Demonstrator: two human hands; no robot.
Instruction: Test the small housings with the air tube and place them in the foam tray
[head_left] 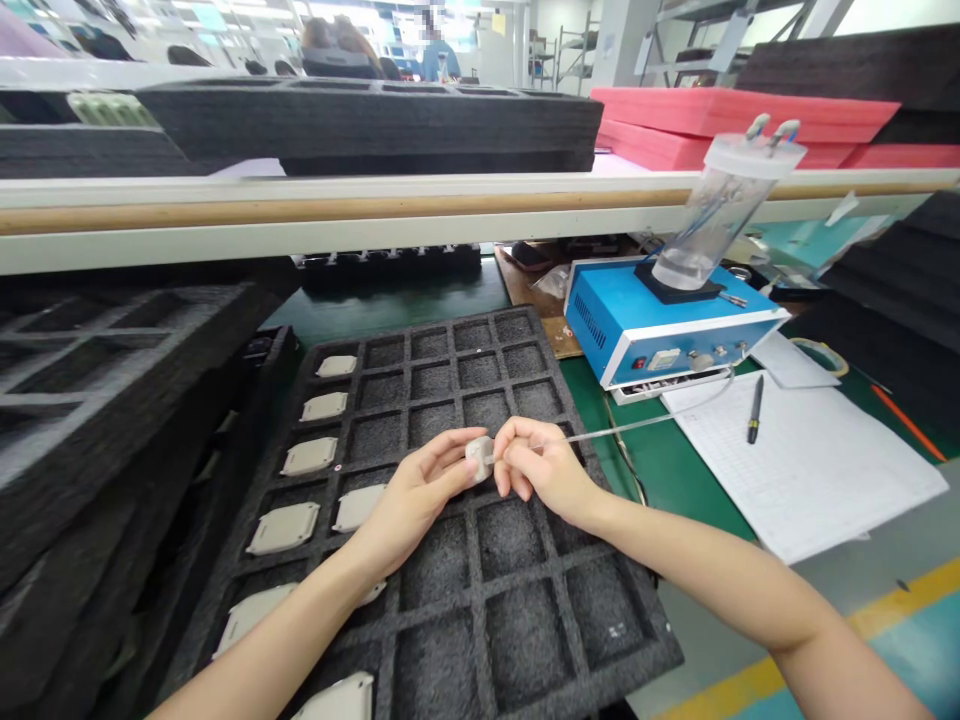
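My left hand point(420, 490) is closed around a small beige plastic piece point(480, 458), one end of which shows beyond the fingers. Pinched in my right hand point(544, 462) is the end of a thin clear tube point(637, 424), right up against the beige piece; whether it enters the piece cannot be told. Both hands are over a black foam tray point(514, 540) divided into square compartments. Flat beige plastic housings point(283, 528) lie in its left column, and a second-column housing point(358, 507) is partly hidden by my left hand.
A blue machine point(667, 320) at the right joins the tube and carries a tilted clear cylinder point(709, 220). Written paper sheets point(810, 470) lie there with a black pen point(755, 410). Stacked foam trays point(97, 400) rise at the left; a white shelf point(375, 220) crosses above the bench.
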